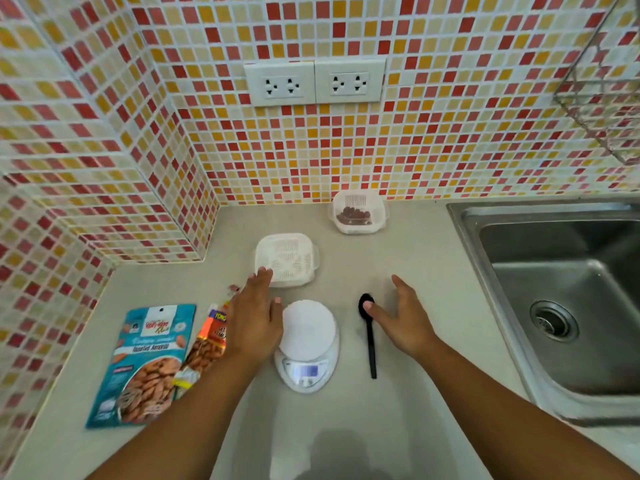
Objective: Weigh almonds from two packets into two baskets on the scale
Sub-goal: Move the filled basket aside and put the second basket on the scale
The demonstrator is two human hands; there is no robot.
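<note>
A white digital scale [307, 344] stands on the counter with nothing on its round plate. Behind it sits an empty white basket [286, 259]. A second white basket [358, 212], holding almonds, stands farther back by the wall. A blue almond packet [143, 365] and an orange almond packet [207, 344] lie to the left of the scale. My left hand [254, 317] hovers with straight fingers left of the scale, fingertips at the empty basket's near edge. My right hand [403, 317] is spread open right of the scale, thumb over the bowl of a black spoon [370, 336].
A steel sink [568, 292] fills the right side, its rim close to my right arm. Mosaic-tiled walls close off the back and left of the grey counter [339, 431]. Two sockets [315, 83] are on the back wall. A wire rack [609, 84] hangs at upper right.
</note>
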